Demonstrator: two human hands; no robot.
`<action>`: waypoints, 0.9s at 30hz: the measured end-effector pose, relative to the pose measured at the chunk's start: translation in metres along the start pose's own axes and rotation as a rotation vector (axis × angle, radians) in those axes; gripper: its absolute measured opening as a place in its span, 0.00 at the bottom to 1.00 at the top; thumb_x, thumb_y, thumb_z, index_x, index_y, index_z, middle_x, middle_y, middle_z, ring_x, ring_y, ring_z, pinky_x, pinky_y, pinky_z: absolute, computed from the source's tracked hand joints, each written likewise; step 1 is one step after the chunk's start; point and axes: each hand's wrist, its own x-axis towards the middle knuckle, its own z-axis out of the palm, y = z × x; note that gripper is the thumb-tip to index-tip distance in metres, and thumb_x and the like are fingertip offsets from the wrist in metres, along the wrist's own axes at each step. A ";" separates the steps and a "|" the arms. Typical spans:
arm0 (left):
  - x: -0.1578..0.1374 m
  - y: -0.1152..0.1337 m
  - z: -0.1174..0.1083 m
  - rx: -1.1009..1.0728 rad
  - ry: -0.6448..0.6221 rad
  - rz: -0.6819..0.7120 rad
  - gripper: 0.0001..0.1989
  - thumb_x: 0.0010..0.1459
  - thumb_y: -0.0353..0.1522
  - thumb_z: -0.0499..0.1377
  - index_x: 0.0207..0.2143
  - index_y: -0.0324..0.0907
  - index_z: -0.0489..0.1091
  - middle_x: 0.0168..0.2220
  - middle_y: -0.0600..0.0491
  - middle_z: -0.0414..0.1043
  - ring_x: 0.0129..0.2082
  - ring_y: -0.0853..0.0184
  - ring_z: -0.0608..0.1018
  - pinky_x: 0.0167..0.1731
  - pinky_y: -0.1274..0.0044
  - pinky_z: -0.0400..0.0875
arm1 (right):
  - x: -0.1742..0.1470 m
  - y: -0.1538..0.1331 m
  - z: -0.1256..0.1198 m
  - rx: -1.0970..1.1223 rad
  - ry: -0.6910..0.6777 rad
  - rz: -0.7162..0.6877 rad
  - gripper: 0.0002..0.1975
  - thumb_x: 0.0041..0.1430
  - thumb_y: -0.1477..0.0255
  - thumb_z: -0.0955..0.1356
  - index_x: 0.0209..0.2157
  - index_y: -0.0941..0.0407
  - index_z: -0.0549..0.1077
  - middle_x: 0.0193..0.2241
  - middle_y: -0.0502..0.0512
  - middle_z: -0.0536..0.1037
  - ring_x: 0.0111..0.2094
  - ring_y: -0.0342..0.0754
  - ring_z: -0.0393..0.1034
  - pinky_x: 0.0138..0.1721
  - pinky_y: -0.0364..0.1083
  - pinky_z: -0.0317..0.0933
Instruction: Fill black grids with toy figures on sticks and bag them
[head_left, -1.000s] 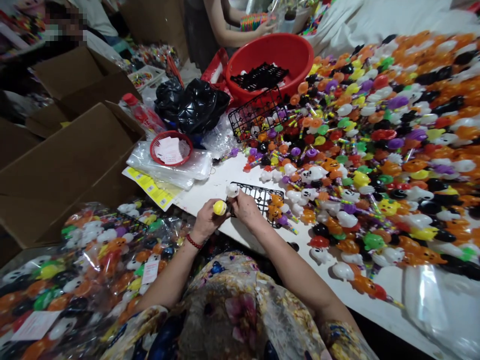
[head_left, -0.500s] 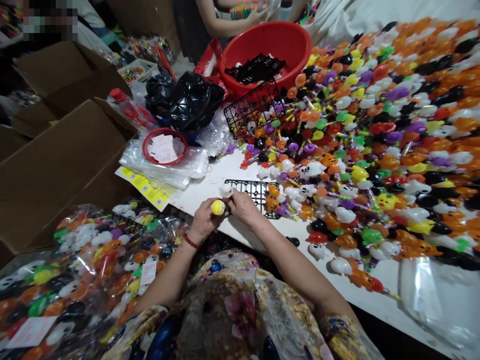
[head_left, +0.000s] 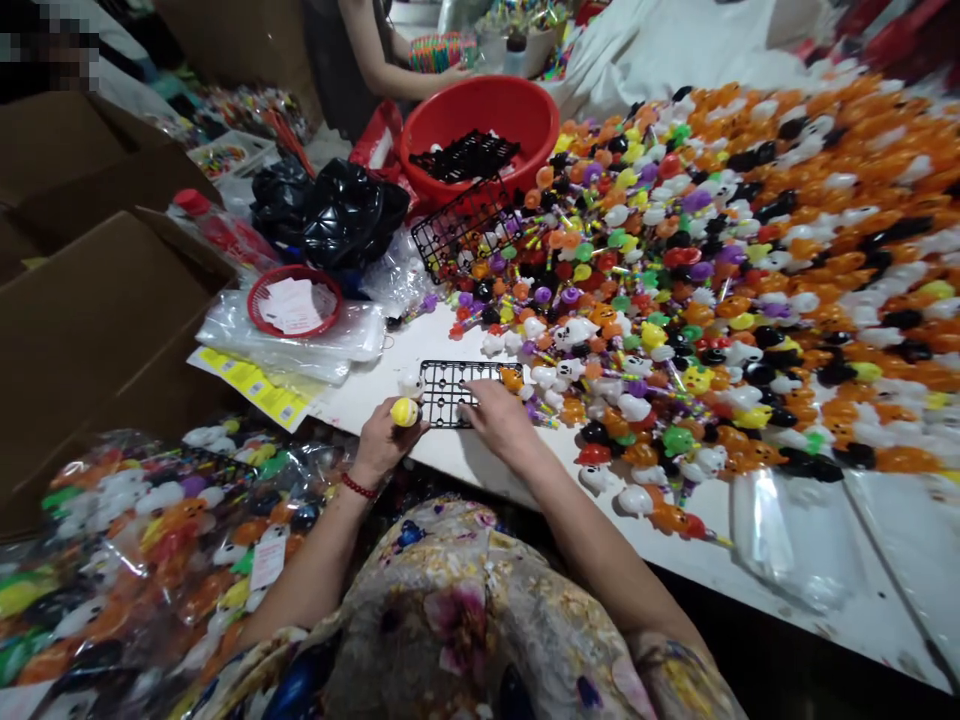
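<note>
My left hand (head_left: 384, 440) is closed around a small toy with a yellow round head (head_left: 406, 411), at the near left corner of a black plastic grid (head_left: 448, 385). A white toy head (head_left: 411, 384) shows just beyond it; whether the hand also holds this one I cannot tell. Over the right half of the grid is my right hand (head_left: 499, 425), its fingers apart and pointing left, with nothing visible in them. An orange pumpkin-like toy head (head_left: 513, 378) sits at the grid's far right corner, partly hidden by that hand.
A large heap of colourful toys (head_left: 675, 300) covers the table's right side. Behind are a red basin (head_left: 480, 100) with black grids and a second grid leaning on it. Left stand a small red basket (head_left: 262, 305), clear bags (head_left: 300, 350) and cardboard boxes (head_left: 97, 350). Another person's arm shows behind.
My right hand has left the white toy head and moved right over the grid. My left hand still holds the yellow-headed toy. The whole view has shifted.
</note>
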 end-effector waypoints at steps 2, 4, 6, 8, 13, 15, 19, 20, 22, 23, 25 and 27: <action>0.001 0.001 -0.001 -0.024 0.006 0.006 0.19 0.54 0.47 0.61 0.41 0.43 0.73 0.38 0.49 0.76 0.37 0.62 0.79 0.40 0.72 0.75 | -0.026 0.021 -0.014 -0.081 0.082 0.061 0.10 0.64 0.77 0.62 0.44 0.59 0.72 0.42 0.64 0.75 0.45 0.54 0.68 0.45 0.50 0.64; 0.001 0.001 -0.002 -0.038 -0.002 0.010 0.20 0.54 0.48 0.62 0.40 0.42 0.73 0.38 0.49 0.76 0.37 0.62 0.79 0.40 0.71 0.75 | -0.046 0.039 -0.021 -0.255 0.134 0.137 0.08 0.63 0.76 0.62 0.40 0.58 0.72 0.39 0.63 0.73 0.39 0.53 0.68 0.39 0.48 0.63; 0.001 0.000 -0.002 -0.060 -0.003 0.010 0.25 0.51 0.52 0.63 0.41 0.42 0.72 0.38 0.49 0.76 0.37 0.61 0.79 0.40 0.71 0.75 | -0.057 0.050 -0.022 -0.396 0.090 0.214 0.07 0.61 0.78 0.63 0.37 0.59 0.72 0.37 0.62 0.73 0.34 0.50 0.68 0.34 0.46 0.61; 0.001 -0.001 -0.004 -0.119 0.037 0.022 0.34 0.49 0.58 0.60 0.45 0.40 0.70 0.40 0.47 0.75 0.39 0.60 0.79 0.40 0.69 0.76 | -0.059 0.053 -0.019 -0.433 0.005 0.284 0.08 0.60 0.80 0.62 0.35 0.59 0.72 0.36 0.62 0.73 0.32 0.49 0.67 0.32 0.45 0.59; 0.008 0.013 -0.023 -0.209 0.169 0.113 0.46 0.57 0.63 0.36 0.61 0.40 0.61 0.56 0.38 0.67 0.54 0.55 0.73 0.50 0.63 0.71 | -0.043 0.034 -0.017 -0.192 0.022 0.296 0.09 0.61 0.80 0.61 0.36 0.56 0.70 0.36 0.60 0.74 0.33 0.50 0.69 0.33 0.45 0.59; 0.016 0.028 -0.036 -0.169 0.150 0.171 0.44 0.60 0.60 0.31 0.63 0.43 0.60 0.60 0.40 0.64 0.60 0.55 0.68 0.56 0.61 0.66 | -0.025 0.021 -0.013 0.004 0.065 0.252 0.07 0.63 0.76 0.60 0.38 0.56 0.69 0.34 0.58 0.75 0.33 0.51 0.69 0.34 0.46 0.60; 0.035 0.051 -0.051 -0.024 0.001 0.260 0.39 0.63 0.56 0.33 0.59 0.46 0.67 0.61 0.46 0.64 0.62 0.58 0.65 0.62 0.62 0.59 | 0.029 -0.003 0.013 0.485 0.070 0.270 0.06 0.59 0.70 0.64 0.37 0.55 0.69 0.30 0.50 0.74 0.31 0.47 0.67 0.34 0.45 0.61; 0.038 0.053 -0.051 0.004 -0.028 0.274 0.37 0.64 0.55 0.34 0.57 0.46 0.69 0.61 0.46 0.65 0.62 0.59 0.66 0.62 0.62 0.59 | 0.042 -0.007 0.022 0.591 0.067 0.290 0.06 0.57 0.71 0.65 0.36 0.55 0.70 0.29 0.49 0.75 0.32 0.47 0.68 0.36 0.45 0.62; 0.041 0.054 -0.048 0.038 -0.047 0.293 0.33 0.67 0.51 0.37 0.56 0.45 0.70 0.59 0.45 0.67 0.60 0.60 0.68 0.61 0.63 0.61 | 0.064 -0.013 0.036 0.729 0.047 0.310 0.06 0.54 0.73 0.66 0.36 0.56 0.71 0.30 0.48 0.75 0.34 0.46 0.69 0.38 0.44 0.63; 0.042 0.053 -0.046 0.047 -0.044 0.298 0.32 0.68 0.49 0.37 0.57 0.43 0.69 0.58 0.45 0.68 0.59 0.61 0.69 0.61 0.64 0.62 | 0.072 -0.015 0.041 0.760 0.030 0.309 0.07 0.53 0.74 0.67 0.36 0.56 0.71 0.31 0.48 0.76 0.35 0.46 0.69 0.39 0.44 0.63; 0.041 0.049 -0.042 0.055 -0.031 0.295 0.31 0.69 0.47 0.37 0.58 0.42 0.67 0.57 0.44 0.70 0.58 0.62 0.70 0.60 0.65 0.63 | 0.080 -0.017 0.045 0.741 -0.009 0.286 0.07 0.53 0.75 0.67 0.36 0.56 0.72 0.32 0.48 0.77 0.36 0.46 0.70 0.40 0.44 0.63; 0.039 0.047 -0.039 0.061 -0.025 0.281 0.32 0.68 0.48 0.36 0.60 0.41 0.65 0.57 0.43 0.69 0.59 0.62 0.70 0.60 0.66 0.64 | 0.082 -0.017 0.043 0.640 -0.046 0.253 0.07 0.54 0.76 0.67 0.37 0.57 0.73 0.33 0.50 0.78 0.37 0.46 0.70 0.40 0.44 0.62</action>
